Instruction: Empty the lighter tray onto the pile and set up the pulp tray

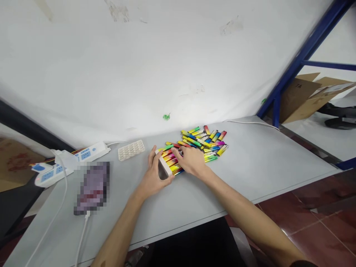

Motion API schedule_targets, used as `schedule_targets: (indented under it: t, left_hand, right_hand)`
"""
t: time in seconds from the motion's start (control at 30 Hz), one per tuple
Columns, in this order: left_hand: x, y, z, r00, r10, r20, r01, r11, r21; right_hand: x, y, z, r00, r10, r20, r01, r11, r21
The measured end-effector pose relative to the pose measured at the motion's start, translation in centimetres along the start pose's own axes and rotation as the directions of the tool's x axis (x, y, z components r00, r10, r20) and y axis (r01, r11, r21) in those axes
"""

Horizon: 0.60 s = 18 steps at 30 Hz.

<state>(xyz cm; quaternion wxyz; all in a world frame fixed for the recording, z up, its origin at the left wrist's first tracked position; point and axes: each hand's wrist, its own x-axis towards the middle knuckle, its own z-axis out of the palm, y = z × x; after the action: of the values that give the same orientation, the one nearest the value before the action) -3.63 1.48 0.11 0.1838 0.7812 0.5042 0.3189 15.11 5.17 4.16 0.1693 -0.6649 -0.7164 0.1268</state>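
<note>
My left hand grips a small white holder by its ends, fingers at the far end and thumb at the near one. The holder stands on its side against a row of lighters in shiny yellow, red, pink and green. Over the other end of that row, my right hand is closed, fingers curled down onto the lighters; its fingertips are partly hidden. A loose pile of similar lighters lies just behind and to the right of my right hand.
A white slotted tray lies left of my hands. Farther left are a power strip with plugs and a blurred-out purple device on a white cable. Behind the table rises a white wall; a blue metal frame stands right.
</note>
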Motion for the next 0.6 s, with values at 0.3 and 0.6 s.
schedule_targets:
  t: [0.3,0.6]
  left_hand:
    - [0.2,-0.8,0.4,0.997,-0.069,0.029,0.071,0.995,-0.064]
    - [0.2,-1.2,0.0,0.987,-0.128,0.095,0.143,0.974,-0.176]
  right_hand:
    - [0.5,0.3,0.0,0.812,-0.573,-0.111,0.577,0.817,0.007]
    - [1.5,2.1,0.9,0.751,-0.658,0.055,0.657,0.753,0.037]
